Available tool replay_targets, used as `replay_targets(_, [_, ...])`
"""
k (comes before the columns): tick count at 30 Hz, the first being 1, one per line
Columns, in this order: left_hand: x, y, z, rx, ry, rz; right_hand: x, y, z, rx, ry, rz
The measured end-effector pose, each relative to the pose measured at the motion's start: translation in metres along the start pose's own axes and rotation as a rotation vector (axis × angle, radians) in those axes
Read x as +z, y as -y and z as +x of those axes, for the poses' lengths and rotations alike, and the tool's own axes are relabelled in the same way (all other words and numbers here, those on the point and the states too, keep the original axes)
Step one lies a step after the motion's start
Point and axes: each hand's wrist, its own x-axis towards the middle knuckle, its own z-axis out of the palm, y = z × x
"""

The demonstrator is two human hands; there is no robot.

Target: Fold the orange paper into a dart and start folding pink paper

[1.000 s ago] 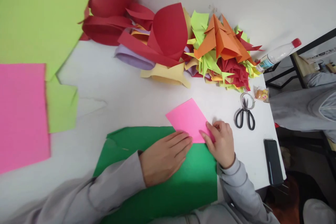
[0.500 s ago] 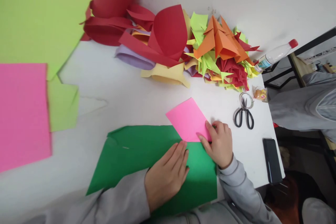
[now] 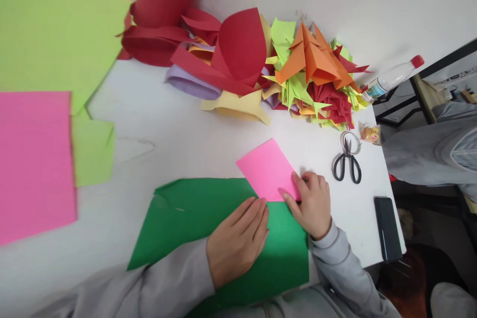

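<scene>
A folded pink paper (image 3: 267, 166) lies over the upper edge of a green sheet (image 3: 190, 218). My right hand (image 3: 313, 204) has the paper's right corner between thumb and fingers, and its other fingers are curled under. From the left, my left hand (image 3: 240, 238) reaches across the green sheet with its fingers stretched out and held together. Its fingertips touch the pink paper's lower edge. The underside of the paper is hidden.
Black-handled scissors (image 3: 347, 161) lie by a tape roll (image 3: 352, 140), with a phone (image 3: 387, 228) near the table edge. Folded paper shapes (image 3: 313, 67) are heaped at the back beside a bottle (image 3: 391, 79). Large pink sheets (image 3: 35, 159) lie left. Another person's sleeve (image 3: 417, 151) shows right.
Almost nothing differs. My left fingertips have shifted very slightly along the pink paper's lower edge; my right hand keeps its hold. The whole view has drifted a little.
</scene>
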Motion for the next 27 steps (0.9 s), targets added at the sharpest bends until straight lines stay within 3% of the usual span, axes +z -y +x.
replay_targets(8, [0.000, -0.004, -0.005, 0.113, 0.042, 0.084, 0.000, 0.007, -0.001, 0.036, 0.020, -0.045])
replay_targets(13, [0.005, -0.002, -0.003, 0.044, 0.054, 0.056, 0.001, 0.010, -0.002, 0.061, 0.034, -0.062])
replay_targets(20, [0.011, 0.003, 0.003, -0.127, 0.165, -0.092, 0.004, 0.011, -0.007, 0.068, 0.033, -0.081])
replay_targets(27, [0.011, 0.007, 0.006, -0.064, 0.147, -0.067, 0.002, 0.013, -0.007, 0.072, 0.020, -0.082])
